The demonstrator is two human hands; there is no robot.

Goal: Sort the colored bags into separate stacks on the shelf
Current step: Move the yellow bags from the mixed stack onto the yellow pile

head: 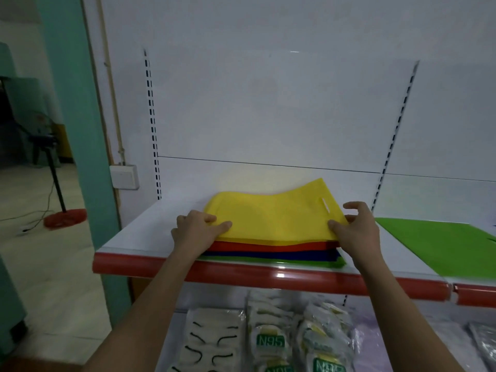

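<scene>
While both hands pinch the yellow bag (271, 216), the left hand (197, 229) has its grip on the left end and the right hand (354, 229) on the right end. It tops a red, blue and green stack (271, 253) at the shelf's (126, 237) front edge. One green bag (440, 245) lies flat towards the right.

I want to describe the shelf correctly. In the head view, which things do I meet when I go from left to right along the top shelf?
left hand → yellow bag on top of the mixed stack, pinched at both ends → right hand → green bag lying flat by itself, apart from the stack.
</scene>
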